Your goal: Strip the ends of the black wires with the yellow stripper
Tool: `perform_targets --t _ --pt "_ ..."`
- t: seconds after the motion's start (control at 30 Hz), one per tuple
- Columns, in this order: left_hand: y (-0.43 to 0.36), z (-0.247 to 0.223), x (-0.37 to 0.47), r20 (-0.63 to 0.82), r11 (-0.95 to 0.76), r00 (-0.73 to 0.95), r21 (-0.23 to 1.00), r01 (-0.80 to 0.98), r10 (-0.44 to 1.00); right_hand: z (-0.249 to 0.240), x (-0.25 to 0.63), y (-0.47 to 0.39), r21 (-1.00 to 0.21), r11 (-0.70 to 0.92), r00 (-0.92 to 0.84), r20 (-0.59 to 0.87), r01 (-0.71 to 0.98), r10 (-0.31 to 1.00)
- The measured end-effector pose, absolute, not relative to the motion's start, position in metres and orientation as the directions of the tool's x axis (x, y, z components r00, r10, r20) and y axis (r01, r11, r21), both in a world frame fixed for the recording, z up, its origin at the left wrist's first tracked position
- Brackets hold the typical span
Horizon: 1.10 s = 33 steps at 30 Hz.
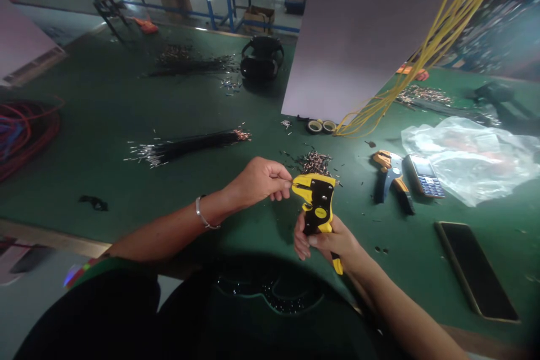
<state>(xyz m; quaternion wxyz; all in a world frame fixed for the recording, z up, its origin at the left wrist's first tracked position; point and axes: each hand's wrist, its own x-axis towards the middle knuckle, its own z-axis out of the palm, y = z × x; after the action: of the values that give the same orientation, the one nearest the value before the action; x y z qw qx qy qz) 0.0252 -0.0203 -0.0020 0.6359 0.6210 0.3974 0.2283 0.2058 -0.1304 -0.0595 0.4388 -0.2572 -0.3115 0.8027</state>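
Fingertips [283, 184] of the left hand [260, 181], pinched together at the mouth of a yellow-and-black wire stripper [320, 199]; anything between, too small to tell. Around the stripper's handles, a closed right hand [341, 243]. Just beyond, a heap of small pieces [315, 162]; farther left on the green table [101, 124], a bundle of black wires [198, 144]; to the right, a keypad phone [425, 175].

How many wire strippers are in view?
2: the yellow-and-black stripper in the right hand, and the orange-and-blue stripper lying on the green table beside the keypad phone.
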Motion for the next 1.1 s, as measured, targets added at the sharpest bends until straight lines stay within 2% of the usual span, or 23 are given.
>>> perform_targets --t 0.73,1.1 --pt "-0.019 -0.005 0.026 -0.251 0.168 0.572 0.966 0.195 0.781 -0.066 0.202 -0.137 -0.725 -0.408 -0.453 -0.148 -0.555 0.879" --pt "-0.019 -0.006 0.027 -0.205 0.125 0.585 0.977 0.175 0.785 -0.068 0.199 -0.141 -0.733 -0.39 -0.394 -0.18 -0.557 0.901"
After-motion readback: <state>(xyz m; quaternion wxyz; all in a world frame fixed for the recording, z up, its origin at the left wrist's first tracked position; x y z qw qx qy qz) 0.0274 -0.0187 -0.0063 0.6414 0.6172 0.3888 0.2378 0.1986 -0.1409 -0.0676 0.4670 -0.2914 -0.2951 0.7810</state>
